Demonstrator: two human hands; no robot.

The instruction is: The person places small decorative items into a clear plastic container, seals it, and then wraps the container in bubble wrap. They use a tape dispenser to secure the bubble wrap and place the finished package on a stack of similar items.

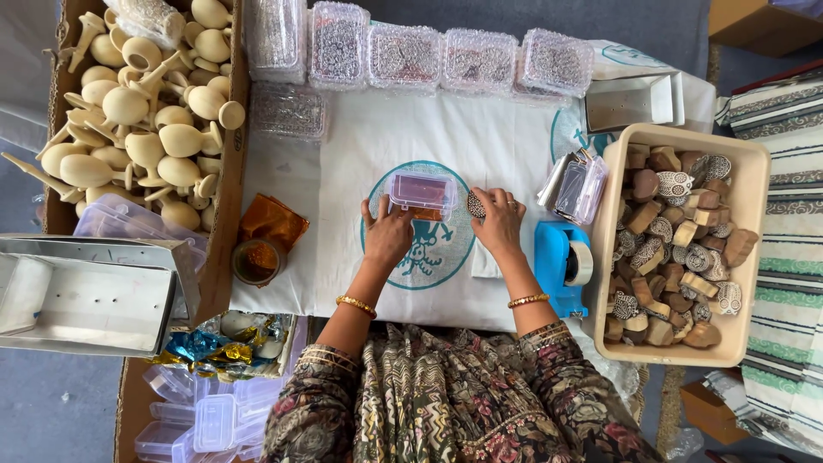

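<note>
Here, a small clear box (421, 192) on the white cloth (360, 154), over the round teal print (446, 257); long axis running left to right across the view, lid side up, something reddish inside; left hand (387, 236) closed on the box's near left corner, fingers curled against its edge; right hand (500, 221) just beside the box's right end, pinching a small round patterned stamp (475, 204) between fingertips; stamp just beside the box, contact not possible to tell. Right of this hand, a blue tape dispenser (561, 266), then a beige tub (754, 171) full of carved wooden blocks (673, 249). On the left, a cardboard carton (225, 214) with pale wooden goblets (146, 111); along the far edge of the cloth, a row of clear boxes (429, 56) with dark patterned pieces; near the carton, an orange foil (273, 221).
</note>
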